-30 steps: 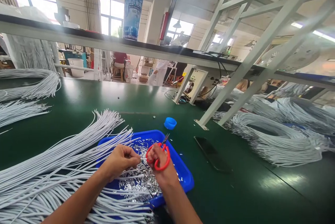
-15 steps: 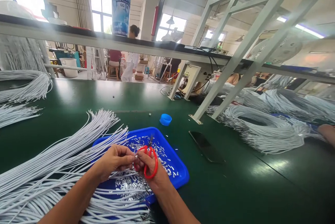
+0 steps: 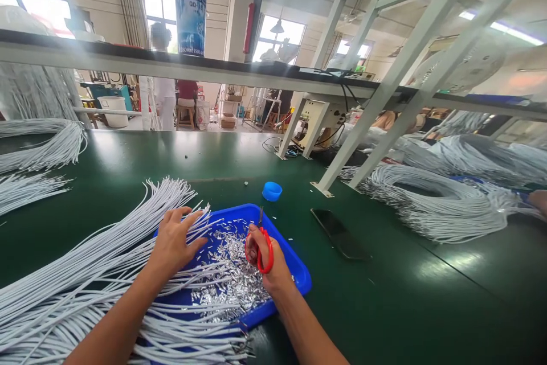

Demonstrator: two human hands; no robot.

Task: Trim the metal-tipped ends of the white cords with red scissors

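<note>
My left hand (image 3: 177, 238) is over the ends of the white cables (image 3: 141, 222), its thumb and fingers apart; whether the fingertips touch a cable I cannot tell. In my right hand (image 3: 267, 254) is a pair of red-handled scissors (image 3: 270, 259), its dark blades pointing away from me. Below both hands sits a blue tray (image 3: 304, 279), with many small shiny metal pieces (image 3: 237, 282) scattered in it. A second bunch of white cables (image 3: 183, 331) lies across the tray's near left side, some ends over the metal pieces.
Beyond the tray stand a small blue cap (image 3: 272, 191) and, to its right, a dark phone (image 3: 339, 233). Coiled cables (image 3: 440, 205) lie at the right, near slanted metal legs (image 3: 384, 97). A shelf (image 3: 256, 72) spans the back, bearing a blue spray can (image 3: 191, 6).
My hands have come apart. The left has opened and moved left to the cable ends; the right has shifted slightly right with the scissors. A person in the background has moved left.
</note>
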